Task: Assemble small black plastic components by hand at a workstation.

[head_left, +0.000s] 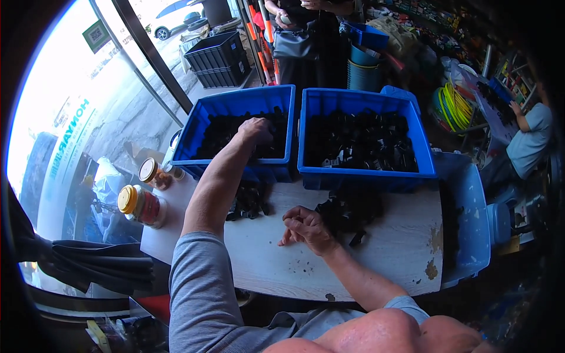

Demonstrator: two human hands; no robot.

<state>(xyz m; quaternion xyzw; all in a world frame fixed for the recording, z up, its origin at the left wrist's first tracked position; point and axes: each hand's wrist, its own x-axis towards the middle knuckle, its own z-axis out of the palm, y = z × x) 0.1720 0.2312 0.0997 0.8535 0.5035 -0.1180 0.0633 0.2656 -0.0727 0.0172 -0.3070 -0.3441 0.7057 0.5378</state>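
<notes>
I'm holding the left hand (257, 130) in the left bin (269, 172), grip hidden; the right hand (309, 230) is pinching together over the desk (382, 259); teal lettering (67, 138) is showing left.

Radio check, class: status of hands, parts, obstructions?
Left hand inside left blue bin, grip hidden. Right hand beside black parts on table. No obstruction visible.

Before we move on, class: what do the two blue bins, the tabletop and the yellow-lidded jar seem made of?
Left blue bin and right blue bin: probably moulded plastic, smooth with slight sheen; even colour, thick rims. Tabletop: perhaps laminated board, fairly matt; pale grain broken by brown worn patches. Yellow-lidded jar: clear, shiny glass or perhaps plastic; its contents show through.
</notes>
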